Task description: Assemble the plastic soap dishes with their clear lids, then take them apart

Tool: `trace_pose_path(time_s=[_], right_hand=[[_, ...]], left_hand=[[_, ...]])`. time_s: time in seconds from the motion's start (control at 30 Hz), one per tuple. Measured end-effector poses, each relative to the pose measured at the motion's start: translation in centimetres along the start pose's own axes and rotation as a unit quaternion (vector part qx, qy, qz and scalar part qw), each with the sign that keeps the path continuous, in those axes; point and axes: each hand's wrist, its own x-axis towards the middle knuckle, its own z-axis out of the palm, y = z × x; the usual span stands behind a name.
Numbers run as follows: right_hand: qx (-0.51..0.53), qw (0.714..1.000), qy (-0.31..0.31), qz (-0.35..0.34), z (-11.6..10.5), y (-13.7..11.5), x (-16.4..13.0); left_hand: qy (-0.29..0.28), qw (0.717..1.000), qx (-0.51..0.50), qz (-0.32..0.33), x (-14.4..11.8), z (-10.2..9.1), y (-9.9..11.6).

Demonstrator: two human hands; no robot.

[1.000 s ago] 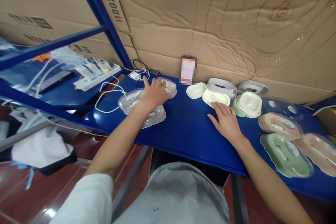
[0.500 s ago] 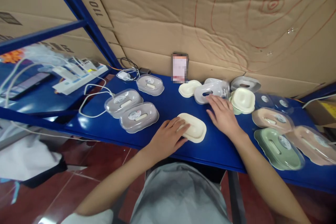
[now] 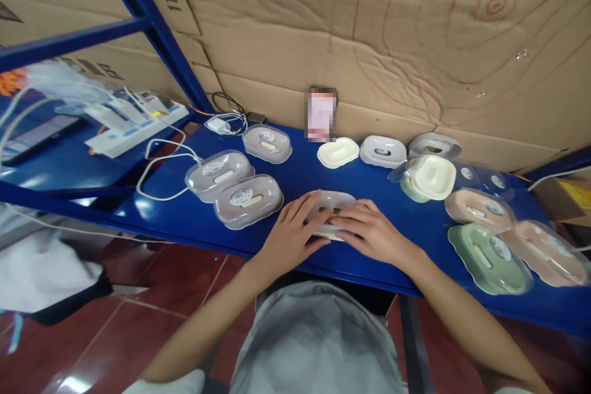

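Observation:
A light grey oval soap dish part with a central slot (image 3: 340, 198) lies over a cream oval base (image 3: 335, 236) at the front of the table. My left hand (image 3: 295, 228) grips the left side of this stack, its fingers curled over the rim and the thumb low at the front. From the right, my right hand (image 3: 376, 231) holds the other end, with fingertips close to the slot. Both hands hide much of the two parts, so I cannot tell whether the grey one is fully seated.
Lidded grey soap dishes (image 3: 249, 201) stand at left. Behind are a cream base (image 3: 338, 152), a grey slotted part (image 3: 383, 151) and a cream stack (image 3: 434, 177). Green (image 3: 489, 258) and pink dishes (image 3: 480, 209) sit at right. A phone-like object (image 3: 321, 114) leans on the cardboard; a power strip (image 3: 138, 129) lies left.
My right hand has brought the grey slotted part from the back row toward me, onto the cream base. My left hand has stayed near the base and now grips the stack.

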Motion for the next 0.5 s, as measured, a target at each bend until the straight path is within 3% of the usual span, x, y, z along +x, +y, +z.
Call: trace_pose_path(time_s=[0.13, 0.2, 0.33, 0.4, 0.5], right_hand=[[0.009, 1.0, 0.006, 0.005, -0.8, 0.9, -0.1], [-0.054, 0.997, 0.034, 0.053, -1.8, 2.4, -0.5], [-0.203, 0.96, 0.085, 0.173, -3.6, 5.2, -1.6], [-0.187, 0.965, 0.079, 0.168, -3.9, 5.5, -1.9], [-0.086, 0.991, 0.006, 0.1, -3.4, 4.2, -1.7]], left_hand=[[-0.003, 1.0, -0.023, 0.013, -0.2, 0.0, -0.4], [-0.005, 1.0, -0.027, 0.005, -0.2, 0.0, -0.3], [-0.02, 1.0, -0.016, 0.004, -0.1, -0.3, -0.1], [-0.028, 0.999, -0.012, 0.012, 0.0, -0.4, 0.0], [-0.023, 1.0, -0.009, 0.016, 0.0, -0.4, 0.0]])
